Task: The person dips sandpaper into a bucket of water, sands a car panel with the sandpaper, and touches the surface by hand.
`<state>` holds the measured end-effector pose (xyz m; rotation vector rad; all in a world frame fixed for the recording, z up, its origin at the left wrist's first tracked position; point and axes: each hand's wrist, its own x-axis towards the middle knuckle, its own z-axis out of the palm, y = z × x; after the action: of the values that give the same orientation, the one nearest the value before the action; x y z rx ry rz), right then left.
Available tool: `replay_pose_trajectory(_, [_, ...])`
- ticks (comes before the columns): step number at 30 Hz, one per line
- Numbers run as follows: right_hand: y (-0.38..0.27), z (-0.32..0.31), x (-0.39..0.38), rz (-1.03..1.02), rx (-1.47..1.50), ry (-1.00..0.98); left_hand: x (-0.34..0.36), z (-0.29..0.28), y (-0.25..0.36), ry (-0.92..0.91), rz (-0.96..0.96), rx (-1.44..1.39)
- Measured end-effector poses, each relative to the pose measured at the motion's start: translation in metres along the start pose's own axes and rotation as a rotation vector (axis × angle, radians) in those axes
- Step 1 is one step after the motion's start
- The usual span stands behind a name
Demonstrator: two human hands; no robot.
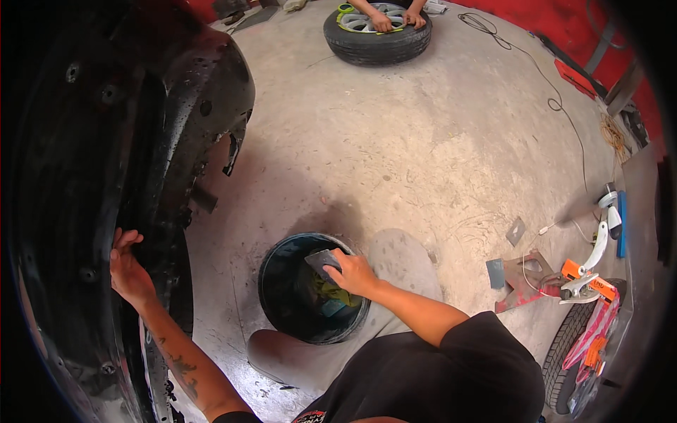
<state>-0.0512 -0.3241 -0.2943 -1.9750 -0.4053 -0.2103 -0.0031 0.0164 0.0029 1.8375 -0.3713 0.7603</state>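
Note:
A large black car body part (84, 176), bumper-like with holes and scuffs, stands upright along the left. My left hand (130, 271) rests on its ridge with the fingers extended and apart. My right hand (350, 271) grips a dark grey flat sheet or pad (321, 259) over a dark bucket (276, 296) between my legs. Inside the bucket lie yellow-green and teal items (331, 304), too unclear to name.
A co-worker's hands (384, 20) work on a tyre (374, 53) at the far side. A cable (553, 84) crosses the floor. At right are white-and-orange tools (585, 278), another tyre (568, 359) and a red-stained board (525, 271).

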Motion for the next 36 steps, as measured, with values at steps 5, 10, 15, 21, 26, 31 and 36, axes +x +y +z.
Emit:
replay_pose_trajectory(5, [0.000,0.000,0.000,-0.008,0.012,0.000,-0.001,0.004,0.000,0.025,0.027,0.023])
replay_pose_trajectory(10, [0.002,0.000,0.002,-0.021,0.009,0.007,-0.002,0.006,0.001,0.043,0.050,0.022])
replay_pose_trajectory(15, [0.002,0.001,0.004,-0.024,0.008,0.013,-0.005,0.001,0.000,0.019,0.040,0.061])
replay_pose_trajectory(21, [0.005,0.002,0.004,-0.014,0.006,0.019,0.004,0.023,0.018,-0.215,0.024,0.076])
replay_pose_trajectory(26, [0.007,0.002,0.003,0.030,0.013,-0.011,0.006,0.015,0.013,-0.121,-0.049,-0.051])
replay_pose_trajectory(31, [0.004,0.002,0.003,0.015,-0.019,0.019,0.009,0.020,0.004,0.065,-0.182,-0.300])
replay_pose_trajectory(36, [0.006,0.002,0.002,0.014,-0.019,0.018,0.022,0.063,0.006,0.107,-0.251,-0.644])
